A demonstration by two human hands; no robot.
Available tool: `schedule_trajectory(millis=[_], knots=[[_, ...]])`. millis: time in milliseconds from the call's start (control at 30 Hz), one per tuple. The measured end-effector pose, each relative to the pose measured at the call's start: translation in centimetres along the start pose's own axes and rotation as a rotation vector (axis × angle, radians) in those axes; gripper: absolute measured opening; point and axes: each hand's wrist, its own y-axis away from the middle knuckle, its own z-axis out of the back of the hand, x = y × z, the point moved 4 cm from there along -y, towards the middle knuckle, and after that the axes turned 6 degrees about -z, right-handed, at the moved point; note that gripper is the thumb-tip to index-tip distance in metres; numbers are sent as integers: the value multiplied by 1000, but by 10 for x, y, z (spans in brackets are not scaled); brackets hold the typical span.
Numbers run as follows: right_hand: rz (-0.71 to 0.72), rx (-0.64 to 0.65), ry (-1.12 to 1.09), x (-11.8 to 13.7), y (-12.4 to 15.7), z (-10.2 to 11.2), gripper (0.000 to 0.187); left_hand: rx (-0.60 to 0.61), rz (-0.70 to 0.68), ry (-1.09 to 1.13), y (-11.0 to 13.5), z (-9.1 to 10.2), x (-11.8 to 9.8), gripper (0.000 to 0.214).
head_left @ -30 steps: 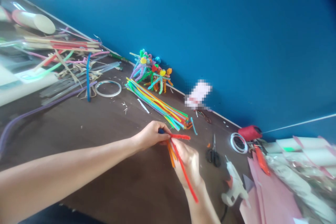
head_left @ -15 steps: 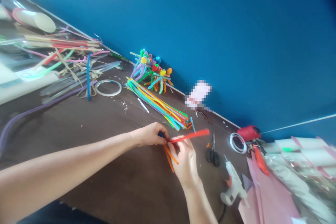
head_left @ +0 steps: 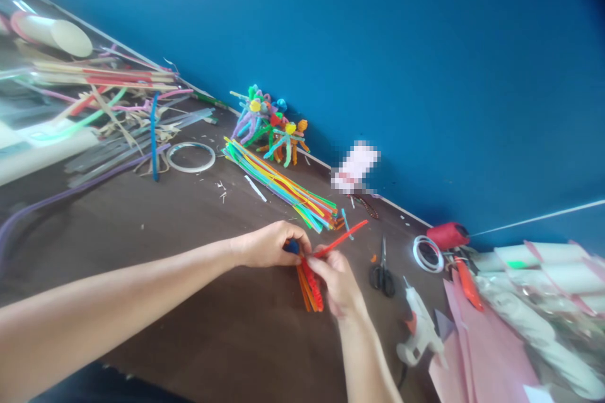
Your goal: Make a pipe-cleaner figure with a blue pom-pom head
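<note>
From where I stand, the meeting point of the two hands is the hardest spot to read: fingers cover the place where the strands join, and a small dark-blue piece (head_left: 293,246) shows only partly within the curl of the left hand (head_left: 270,244), so I can't tell what it is. A bunch of fuzzy orange and red stems (head_left: 311,289) hangs just below the grip, its upper ends hidden by the fingers. The left thumb and fingertips are closed on the top of that bunch. The right hand (head_left: 339,282) pinches a thin, straight, fuzzy red stem (head_left: 344,237), which slants up and away past the knuckles.

The left forearm reaches in long and low, wrist nearly straight, fingers arched over; the right forearm rises more steeply, thumb turned toward the left hand. Both forearms are cut off by the picture's edge.

Just beyond the grip lies a tied bundle of multicoloured fuzzy stems (head_left: 278,182), with small bright fuzzy figures (head_left: 271,126) behind it, overlapping too much to count. Right of the grip are black-handled scissors (head_left: 384,280) and a white glue gun (head_left: 420,330). Farther off, a pinkish-white object (head_left: 357,167) is blurred into blocks.
</note>
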Motion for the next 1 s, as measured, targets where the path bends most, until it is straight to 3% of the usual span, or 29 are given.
schedule_trajectory(millis=[133, 300, 400, 500, 633, 700, 867, 1000], knots=[[-144, 87, -173, -8, -2, -2, 18, 3, -8, 79, 0, 0, 2, 15], [-98, 250, -272, -5, -1, -8, 12, 18, 55, 263, 0, -8, 7, 14], [-67, 212, -317, -5, -1, -11, 15, -63, 97, 558, -1, -15, 10, 21], [74, 62, -300, -3, -3, -10, 18, -177, 140, 840, -1, -21, 18, 25], [384, -218, 115, 4, 3, -3, 10, -297, 215, 918, -1, -23, 27, 25], [512, -283, 368, 8, 9, -4, 8, -358, 254, 904, -1, -21, 29, 25], [688, -219, 739, 19, 20, -9, 20, -429, 289, 832, 0, -11, 26, 26], [749, -82, 936, 27, 25, -11, 28, -270, 405, 787, 0, -7, 27, 21]])
